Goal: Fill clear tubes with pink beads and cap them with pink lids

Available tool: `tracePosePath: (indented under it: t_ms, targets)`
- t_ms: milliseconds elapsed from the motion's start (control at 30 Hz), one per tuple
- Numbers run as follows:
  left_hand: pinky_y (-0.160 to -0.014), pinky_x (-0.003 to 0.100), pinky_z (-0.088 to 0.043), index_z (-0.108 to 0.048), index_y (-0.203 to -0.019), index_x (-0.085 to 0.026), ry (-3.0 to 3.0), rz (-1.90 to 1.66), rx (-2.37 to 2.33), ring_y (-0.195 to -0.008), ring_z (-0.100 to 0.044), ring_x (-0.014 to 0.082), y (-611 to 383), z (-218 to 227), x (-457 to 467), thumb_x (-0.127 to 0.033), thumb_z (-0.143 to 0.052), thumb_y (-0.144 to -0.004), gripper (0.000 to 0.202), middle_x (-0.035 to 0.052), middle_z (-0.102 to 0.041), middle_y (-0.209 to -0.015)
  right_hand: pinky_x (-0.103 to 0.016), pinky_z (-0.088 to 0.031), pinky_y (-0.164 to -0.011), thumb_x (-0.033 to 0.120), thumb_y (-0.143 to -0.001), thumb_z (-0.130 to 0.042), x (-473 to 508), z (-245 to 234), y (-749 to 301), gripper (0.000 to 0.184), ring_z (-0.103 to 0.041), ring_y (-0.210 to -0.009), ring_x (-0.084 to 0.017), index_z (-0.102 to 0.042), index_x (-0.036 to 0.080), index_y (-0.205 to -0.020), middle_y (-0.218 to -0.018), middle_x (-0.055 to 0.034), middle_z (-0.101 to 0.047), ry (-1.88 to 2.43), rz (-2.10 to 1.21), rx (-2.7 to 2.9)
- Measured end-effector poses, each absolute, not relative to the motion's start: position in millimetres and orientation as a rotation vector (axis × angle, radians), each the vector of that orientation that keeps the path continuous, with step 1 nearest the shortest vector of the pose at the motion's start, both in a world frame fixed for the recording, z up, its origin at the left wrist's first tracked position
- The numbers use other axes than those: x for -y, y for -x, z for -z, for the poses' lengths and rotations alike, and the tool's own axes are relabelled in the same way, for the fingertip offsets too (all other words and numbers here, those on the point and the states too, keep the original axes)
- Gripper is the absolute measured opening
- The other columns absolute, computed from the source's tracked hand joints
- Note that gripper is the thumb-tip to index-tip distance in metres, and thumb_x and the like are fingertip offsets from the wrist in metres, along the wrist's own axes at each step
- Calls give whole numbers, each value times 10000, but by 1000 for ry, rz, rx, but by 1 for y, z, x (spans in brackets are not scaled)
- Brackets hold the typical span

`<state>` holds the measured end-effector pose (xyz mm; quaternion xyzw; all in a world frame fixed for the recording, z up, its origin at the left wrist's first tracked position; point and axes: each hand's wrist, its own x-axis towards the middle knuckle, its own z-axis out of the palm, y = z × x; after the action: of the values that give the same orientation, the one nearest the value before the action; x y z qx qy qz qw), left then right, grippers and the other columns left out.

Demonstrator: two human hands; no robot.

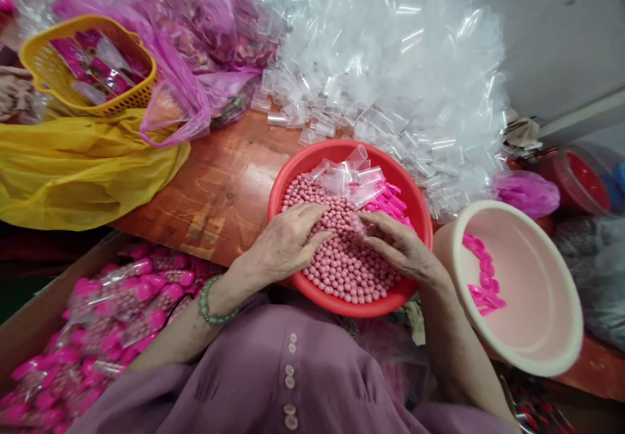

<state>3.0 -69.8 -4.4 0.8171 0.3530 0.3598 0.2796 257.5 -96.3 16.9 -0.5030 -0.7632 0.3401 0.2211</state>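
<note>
A red bowl (420,209) sits in front of me, filled with small pink balls (342,265), a few clear plastic tubes (351,177) and magenta caps (388,201). My left hand (288,242) lies over the balls with fingers curled and pressed together, scooping at them. My right hand (398,245) rests on the balls beside it, fingertips pinched round a small clear tube that is hard to make out. The two hands nearly meet in the bowl's middle. A green bead bracelet (209,304) circles my left wrist.
A big heap of clear tubes (390,63) covers the wooden table (219,187) behind the bowl. A cream basin (527,349) with magenta caps stands at right. A box of filled, capped tubes (107,317) sits lower left. A yellow basket (88,63) and yellow and pink bags lie far left.
</note>
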Motion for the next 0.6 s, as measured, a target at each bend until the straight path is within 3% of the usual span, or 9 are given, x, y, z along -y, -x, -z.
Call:
tracePosePath:
  t_ms: [133, 233, 300, 433, 600]
  targets:
    - [-1069, 445, -468, -583, -1255, -100, -2045, -885, -777, -1246, -584, 261, -15, -1, 66, -310, -621, -878, 433, 172, -636, -1305, -378, -567, -914, 369, -940, -554, 99, -17, -243, 403, -689, -1055, -206, -564, 275, -1331, -1227, -64, -690, 1289, -1277, 1865]
    - [-1069, 422, -465, -641, -1182, -160, -1824, -880, -697, -1221, -603, 237, -24, -3, 64, -276, -627, -869, 335, 117, -668, -1269, -426, -512, -1015, 391, -931, -566, 100, -23, -231, 374, -631, -1184, -234, -619, 276, -1283, -1278, -63, -674, 1230, -1387, 1783]
    - [-1050, 417, -479, -634, -1202, -163, -1697, -895, -712, -1195, -618, 238, -27, -1, 63, -286, -657, -844, 379, 115, -669, -1266, -438, -508, -1019, 398, -937, -552, 99, -27, -227, 374, -635, -1180, -237, -626, 271, -1281, -1256, -68, -686, 1231, -1394, 1763]
    - [-997, 410, -513, -564, -1297, -137, -1596, -923, -785, -1145, -635, 240, -23, 6, 62, -315, -681, -822, 521, 154, -640, -1287, -423, -519, -997, 371, -933, -566, 95, -29, -226, 354, -645, -1147, -220, -628, 253, -1262, -1231, -69, -693, 1328, -1201, 1896]
    - [-877, 366, -556, -591, -1221, -127, -1733, -815, -793, -994, -673, 211, -19, 8, 61, -247, -660, -824, 420, 137, -666, -1189, -379, -549, -810, 328, -957, -517, 91, -40, -226, 246, -668, -912, -217, -670, 174, -1072, -1027, -104, -706, 1556, -749, 2387]
